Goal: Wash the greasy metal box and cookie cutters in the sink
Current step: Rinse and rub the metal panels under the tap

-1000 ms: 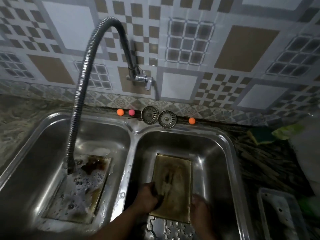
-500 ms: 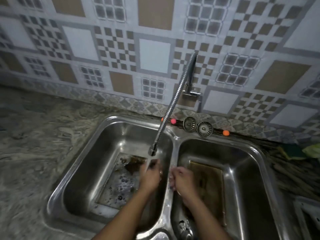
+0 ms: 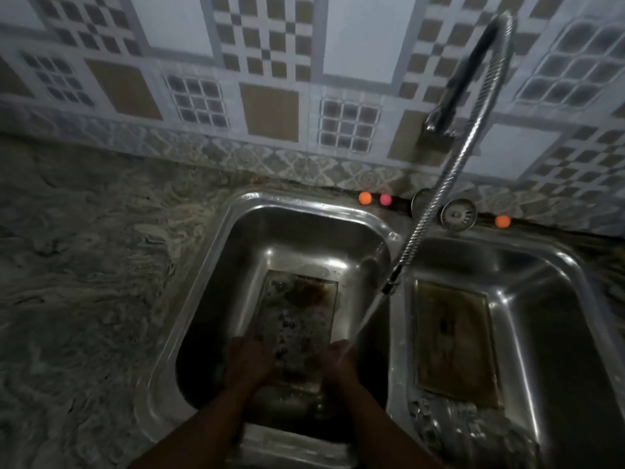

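Two hands: left hand point(image 3: 250, 365), right hand point(image 3: 340, 363), at near corners of greasy metal box point(image 3: 301, 319), left sink basin point(image 3: 216, 299). Fingers' grasp: cannot tell. Advice: tilt box under water stream point(image 3: 368, 316); scrub brown far end.

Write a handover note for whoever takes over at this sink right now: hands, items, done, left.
Left hand: on the near left edge of the greasy, sudsy rectangular metal box piece in the left steel basin; grip too dark to tell.
Right hand: at that piece's near right edge, under the water stream from the flexible steel faucet hose; grip unclear.
Second brown-stained metal box piece lies flat in the right basin; silver cookie cutters, blurred, lie at its near end.
Done: water running, left piece soaped. Left: both pieces show brown grease; scrub, rinse, then wash the cutters.
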The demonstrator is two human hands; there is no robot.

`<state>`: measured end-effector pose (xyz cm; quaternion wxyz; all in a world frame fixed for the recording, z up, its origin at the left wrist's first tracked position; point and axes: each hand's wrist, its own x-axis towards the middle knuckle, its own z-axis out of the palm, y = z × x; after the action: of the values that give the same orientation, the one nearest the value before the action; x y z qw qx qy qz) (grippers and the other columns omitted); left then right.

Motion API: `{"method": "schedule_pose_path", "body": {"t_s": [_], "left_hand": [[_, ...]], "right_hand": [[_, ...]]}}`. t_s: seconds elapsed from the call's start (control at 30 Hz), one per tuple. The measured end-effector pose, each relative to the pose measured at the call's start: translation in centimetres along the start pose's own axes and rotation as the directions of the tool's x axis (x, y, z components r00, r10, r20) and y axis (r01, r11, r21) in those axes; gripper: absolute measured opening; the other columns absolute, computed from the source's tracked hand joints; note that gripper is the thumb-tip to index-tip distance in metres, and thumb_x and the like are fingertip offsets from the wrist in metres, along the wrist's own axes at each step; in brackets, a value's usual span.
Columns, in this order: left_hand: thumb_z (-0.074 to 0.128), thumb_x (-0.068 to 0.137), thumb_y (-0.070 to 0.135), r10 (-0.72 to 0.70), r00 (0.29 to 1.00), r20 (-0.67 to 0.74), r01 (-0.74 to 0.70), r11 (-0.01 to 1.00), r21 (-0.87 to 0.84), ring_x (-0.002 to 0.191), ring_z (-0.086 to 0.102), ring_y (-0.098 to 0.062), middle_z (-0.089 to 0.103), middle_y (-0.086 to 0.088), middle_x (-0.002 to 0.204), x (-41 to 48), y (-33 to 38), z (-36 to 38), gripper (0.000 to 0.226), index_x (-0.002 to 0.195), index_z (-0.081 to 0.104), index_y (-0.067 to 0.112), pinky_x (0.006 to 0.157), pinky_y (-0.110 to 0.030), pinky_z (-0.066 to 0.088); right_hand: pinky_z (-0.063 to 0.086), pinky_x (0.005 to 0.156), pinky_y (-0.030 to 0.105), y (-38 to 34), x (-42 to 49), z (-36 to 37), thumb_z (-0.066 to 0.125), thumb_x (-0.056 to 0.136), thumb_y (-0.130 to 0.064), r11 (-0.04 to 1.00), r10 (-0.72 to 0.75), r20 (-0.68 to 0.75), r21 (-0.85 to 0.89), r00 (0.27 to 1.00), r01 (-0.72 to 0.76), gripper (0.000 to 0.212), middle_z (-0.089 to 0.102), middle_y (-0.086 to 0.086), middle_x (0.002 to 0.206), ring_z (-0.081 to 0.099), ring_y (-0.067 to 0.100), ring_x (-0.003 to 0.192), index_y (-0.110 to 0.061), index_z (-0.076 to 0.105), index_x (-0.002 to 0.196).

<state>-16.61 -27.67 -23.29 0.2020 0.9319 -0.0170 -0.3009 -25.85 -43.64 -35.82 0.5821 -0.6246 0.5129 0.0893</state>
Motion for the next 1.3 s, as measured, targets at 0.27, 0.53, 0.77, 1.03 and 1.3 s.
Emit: {"method": "schedule_pose_path", "body": {"t_s": [0.27, 0.53, 0.77, 1.03, 1.3], "left_hand": [[0.050, 0.094, 0.029, -0.062, 0.997, 0.036, 0.060, 0.998, 0.032, 0.122, 0.051, -0.030, 0.056, -0.014, 0.129, 1.4, 0.2, 0.0, 0.033, 0.122, 0.059, 0.014, 0.099, -0.035, 0.041], [0.054, 0.095, 0.040, -0.071, 0.995, 0.066, 0.070, 0.998, 0.009, 0.130, 0.047, -0.034, 0.050, -0.017, 0.140, 2.4, 0.0, -0.4, 0.052, 0.138, 0.047, 0.012, 0.105, -0.040, 0.040], [0.050, 0.100, 0.025, 0.024, 0.992, 0.122, 0.013, 0.957, -0.290, 0.092, 0.063, -0.024, 0.067, -0.009, 0.106, 2.3, 2.8, -0.9, 0.023, 0.107, 0.066, 0.009, 0.077, -0.028, 0.053], [0.058, 0.091, 0.013, 0.063, 0.981, 0.184, 0.054, 0.821, -0.569, 0.081, 0.068, -0.022, 0.072, -0.008, 0.091, 1.4, 5.5, -0.2, 0.014, 0.099, 0.070, 0.013, 0.073, -0.037, 0.056], [0.059, 0.094, 0.014, 0.107, 0.954, 0.282, 0.069, 0.833, -0.549, 0.094, 0.068, -0.022, 0.073, -0.005, 0.101, -1.8, 5.8, 0.4, 0.014, 0.103, 0.069, 0.018, 0.086, -0.035, 0.055]], "right_hand": [[0.036, 0.055, 0.024, -6.1, -8.7, -0.4, 0.049, 0.094, -0.054, 0.938, -0.220, -0.239, -0.317, 0.946, 0.138, 0.036, 0.059, -0.001, 0.077, 0.059, 0.016, 0.071, -0.021, 0.050, 0.079], [0.047, 0.052, 0.027, -8.7, -13.1, 0.0, 0.072, 0.074, -0.009, 0.894, -0.449, -0.238, -0.115, 0.861, 0.434, 0.026, 0.062, -0.001, 0.059, 0.057, 0.007, 0.052, -0.025, 0.053, 0.069], [0.048, 0.049, 0.033, -13.3, -15.5, -1.4, 0.069, 0.079, -0.023, 0.770, -0.637, -0.201, -0.119, 0.744, 0.627, 0.017, 0.058, -0.003, 0.062, 0.054, 0.009, 0.053, -0.026, 0.053, 0.075], [0.057, 0.069, 0.027, -12.8, -18.4, -5.8, 0.065, 0.087, -0.023, 0.784, -0.621, -0.238, -0.205, 0.747, 0.586, 0.037, 0.067, -0.016, 0.093, 0.065, 0.001, 0.083, -0.050, 0.048, 0.106], [0.039, 0.090, 0.014, -12.6, -19.1, -8.9, 0.045, 0.101, -0.026, 0.882, -0.454, -0.147, -0.216, 0.879, 0.420, 0.050, 0.054, -0.004, 0.131, 0.051, 0.004, 0.105, -0.023, 0.033, 0.150]]}}
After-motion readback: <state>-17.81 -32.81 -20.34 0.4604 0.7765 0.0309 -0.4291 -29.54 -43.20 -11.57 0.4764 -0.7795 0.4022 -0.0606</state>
